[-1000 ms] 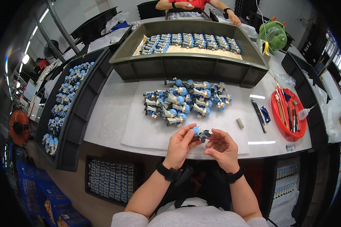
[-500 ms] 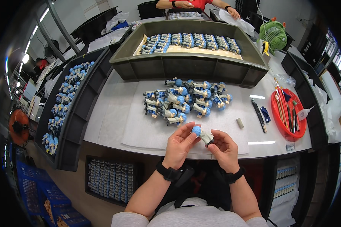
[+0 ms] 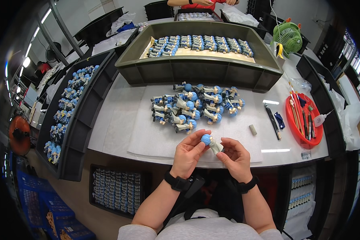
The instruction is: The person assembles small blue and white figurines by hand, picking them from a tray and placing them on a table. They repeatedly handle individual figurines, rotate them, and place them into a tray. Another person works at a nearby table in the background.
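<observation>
Between my two hands, above the table's near edge, I hold a small figurine (image 3: 215,147) with blue hair and a pale cream body. My left hand (image 3: 189,153) pinches its blue head between thumb and fingers. At the other end, my right hand (image 3: 236,159) grips the feet, which the fingers mostly hide. Just beyond lies a loose heap of similar figurines (image 3: 188,105) on white sheeting, turned various ways.
Behind the heap stands a large grey-green bin (image 3: 200,72) with rows of figurines. A black crate (image 3: 74,132) of more figurines is at left. On the right are a red tray (image 3: 321,134) with brushes, a black pen-like tool (image 3: 273,122) and a grey block (image 3: 253,130).
The figurine has turned and tilted slightly in my hands, its feet now more covered by my right fingers. Across the table, the other person's hands have moved closer together.
</observation>
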Motion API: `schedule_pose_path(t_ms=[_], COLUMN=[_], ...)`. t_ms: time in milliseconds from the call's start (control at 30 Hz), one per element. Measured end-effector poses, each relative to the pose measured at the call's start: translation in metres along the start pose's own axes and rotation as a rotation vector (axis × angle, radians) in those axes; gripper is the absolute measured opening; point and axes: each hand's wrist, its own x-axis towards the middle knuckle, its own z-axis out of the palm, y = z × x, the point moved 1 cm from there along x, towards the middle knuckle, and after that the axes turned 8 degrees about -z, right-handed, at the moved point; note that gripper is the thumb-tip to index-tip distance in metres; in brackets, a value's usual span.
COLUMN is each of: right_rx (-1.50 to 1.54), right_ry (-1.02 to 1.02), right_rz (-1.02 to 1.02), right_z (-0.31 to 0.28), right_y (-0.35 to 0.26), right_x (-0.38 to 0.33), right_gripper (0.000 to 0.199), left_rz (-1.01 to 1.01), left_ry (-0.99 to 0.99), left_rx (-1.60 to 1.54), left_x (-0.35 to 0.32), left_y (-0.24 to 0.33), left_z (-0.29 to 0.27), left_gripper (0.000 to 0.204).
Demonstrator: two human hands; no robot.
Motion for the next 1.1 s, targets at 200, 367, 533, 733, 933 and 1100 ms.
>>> schedule_pose_path(t_ms=[200,367,533,733,933,1100], right_rx=[-0.002,-0.01,-0.028,0.02,0.129,-0.092], right_ry=[-0.002,-0.009,-0.028,0.043,-0.024,0.257], right_rz=[-0.007,-0.006,-0.008,-0.057,-0.007,-0.038], right_z=[-0.001,0.0,0.002,0.0,-0.012,-0.104], right_y=[0.0,0.001,0.002,0.007,0.006,-0.05], right_x=[0.0,0.0,-0.001,-0.001,0.001,-0.046], right_gripper=[0.043,0.043,0.042,0.032,0.03,0.029], left_rz=[-0.005,0.004,0.021,0.03,0.08,-0.002], left_ry=[0.01,0.011,0.009,-0.047,-0.053,-0.179], left_rx=[0.001,0.006,0.002,0.168,0.071,0.069], left_x=[0.001,0.0,-0.004,0.0,-0.001,0.012], left_y=[0.0,0.0,0.001,-0.004,0.0,0.004], left_z=[0.0,-0.001,-0.002,-0.003,-0.004,-0.043], left_gripper=[0.035,0.033,0.033,0.032,0.033,0.038])
